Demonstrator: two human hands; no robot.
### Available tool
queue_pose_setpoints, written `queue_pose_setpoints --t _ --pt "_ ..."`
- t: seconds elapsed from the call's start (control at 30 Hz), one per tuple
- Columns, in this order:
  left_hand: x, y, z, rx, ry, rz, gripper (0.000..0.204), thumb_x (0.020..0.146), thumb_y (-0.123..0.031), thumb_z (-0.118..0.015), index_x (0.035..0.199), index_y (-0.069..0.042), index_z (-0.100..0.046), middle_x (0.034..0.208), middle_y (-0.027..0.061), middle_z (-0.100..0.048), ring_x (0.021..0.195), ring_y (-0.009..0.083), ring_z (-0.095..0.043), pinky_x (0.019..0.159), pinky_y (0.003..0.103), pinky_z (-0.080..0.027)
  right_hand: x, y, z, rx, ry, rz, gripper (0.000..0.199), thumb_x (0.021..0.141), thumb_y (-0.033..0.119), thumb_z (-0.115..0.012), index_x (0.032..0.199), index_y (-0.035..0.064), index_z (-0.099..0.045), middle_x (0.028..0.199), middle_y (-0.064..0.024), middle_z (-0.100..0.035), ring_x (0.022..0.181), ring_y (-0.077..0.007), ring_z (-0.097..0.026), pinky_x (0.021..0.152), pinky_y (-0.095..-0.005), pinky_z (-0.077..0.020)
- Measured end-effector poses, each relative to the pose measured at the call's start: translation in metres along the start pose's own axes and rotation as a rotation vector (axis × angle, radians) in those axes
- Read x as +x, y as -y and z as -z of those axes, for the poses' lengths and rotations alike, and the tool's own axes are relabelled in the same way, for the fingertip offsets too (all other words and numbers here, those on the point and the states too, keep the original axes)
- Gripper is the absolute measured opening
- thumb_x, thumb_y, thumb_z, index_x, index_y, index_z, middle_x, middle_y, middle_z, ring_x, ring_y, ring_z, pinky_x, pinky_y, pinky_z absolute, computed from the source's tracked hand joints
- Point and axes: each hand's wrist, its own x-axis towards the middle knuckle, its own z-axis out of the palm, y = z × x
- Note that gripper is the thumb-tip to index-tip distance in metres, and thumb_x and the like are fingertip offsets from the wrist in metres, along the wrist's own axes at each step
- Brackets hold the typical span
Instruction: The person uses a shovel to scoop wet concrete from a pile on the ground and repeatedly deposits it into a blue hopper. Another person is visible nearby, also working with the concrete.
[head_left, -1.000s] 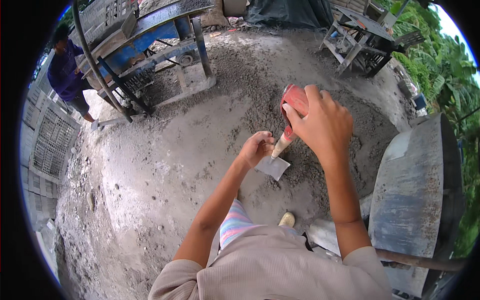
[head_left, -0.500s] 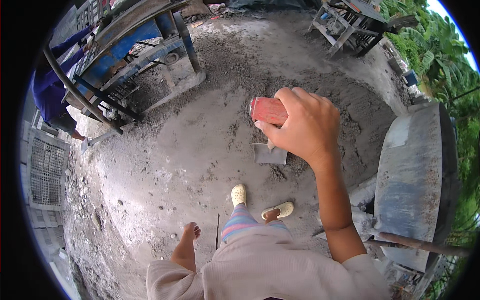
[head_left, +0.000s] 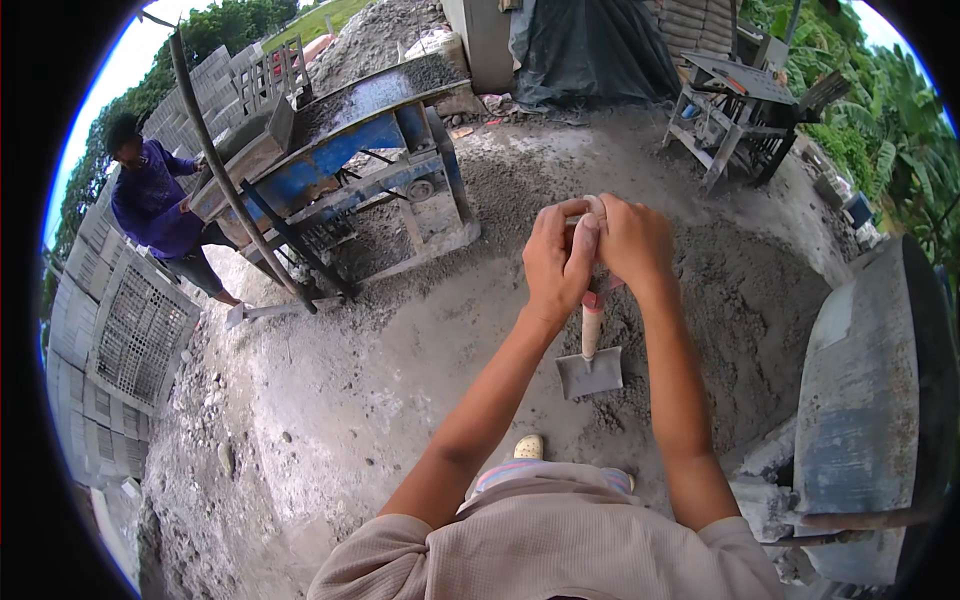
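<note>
A shovel (head_left: 592,328) stands in front of me with its flat metal blade (head_left: 590,373) down on the grey ground. Its wooden shaft has a red part just below my hands, and most of the handle's top is hidden by them. My right hand (head_left: 637,243) is closed at the top of the handle. Pressed up beside it, my left hand (head_left: 556,257) is also closed there, its thumb pointing up against the other hand.
Wet grey mix (head_left: 745,300) spreads right of the blade. A blue machine frame (head_left: 340,165) stands at the far left, where a person in purple (head_left: 160,195) works. A large metal drum or tub (head_left: 860,390) rises at the right. Grey blocks (head_left: 85,360) are stacked left; a wooden stand (head_left: 735,110) is far right.
My left hand has come up from my side to join the right at the shovel's handle. The red grip, plain before, is now mostly covered. The view has tilted up.
</note>
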Motion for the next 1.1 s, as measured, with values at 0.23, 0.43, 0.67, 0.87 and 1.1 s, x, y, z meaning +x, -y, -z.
queue_pose_setpoints --t 0.23,0.43,0.67,0.87,1.1 --pt "-0.009 -0.007 -0.021 0.175 0.019 -0.043 0.019 0.078 -0.014 -0.050 0.066 0.000 -0.049 0.059 0.0116 -0.045 0.054 0.0248 -0.046 0.051 0.032 -0.037 -0.008 -0.055 -0.002 0.673 -0.143 -0.248 0.017 0.077 0.013 -0.047 0.092 0.0047 -0.052 0.074 -0.0119 -0.059 0.074 -0.0278 -0.057 0.066 -0.0371 -0.0434" --pt "-0.026 -0.022 -0.052 0.217 0.009 -0.059 0.021 0.078 -0.016 -0.050 0.064 -0.001 -0.047 0.058 0.0116 -0.043 0.054 0.0256 -0.045 0.050 0.032 -0.037 0.002 -0.059 0.075 0.387 -0.473 0.083 0.016 0.074 0.009 -0.052 0.088 0.0027 -0.054 0.072 -0.0121 -0.059 0.066 -0.0278 -0.057 0.062 -0.0365 -0.0457" --pt "-0.054 -0.045 -0.111 0.193 0.111 -0.115 0.017 0.078 -0.018 -0.049 0.071 -0.002 -0.051 0.063 0.0141 -0.048 0.060 0.0288 -0.050 0.054 0.035 -0.039 -0.023 -0.082 0.077 0.307 -0.098 -0.082 0.051 0.073 0.054 -0.048 0.073 0.0042 -0.056 0.064 -0.0157 -0.056 0.064 -0.0311 -0.056 0.055 -0.0356 -0.0424" --pt "-0.053 -0.061 -0.131 -0.356 0.460 0.512 0.029 0.083 -0.028 -0.040 0.086 -0.002 -0.055 0.078 0.0070 -0.057 0.071 0.0182 -0.054 0.066 0.029 -0.040 -0.043 -0.158 0.085 1.473 0.223 -0.549 0.083 0.074 0.066 -0.027 0.118 -0.0035 -0.036 0.121 -0.0227 -0.036 0.112 -0.0326 -0.034 0.091 -0.0409 -0.0256" --pt "-0.015 -0.103 -0.173 -0.046 0.267 -0.052 0.049 0.082 -0.041 -0.035 0.115 -0.004 -0.040 0.123 0.0141 -0.036 0.113 0.0256 -0.034 0.092 0.035 -0.023 -0.058 -0.172 0.090 1.762 0.184 -0.710 0.076 0.077 0.063 -0.023 0.125 0.0042 -0.027 0.128 -0.0204 -0.026 0.120 -0.0339 -0.021 0.096 -0.0458 -0.0158"
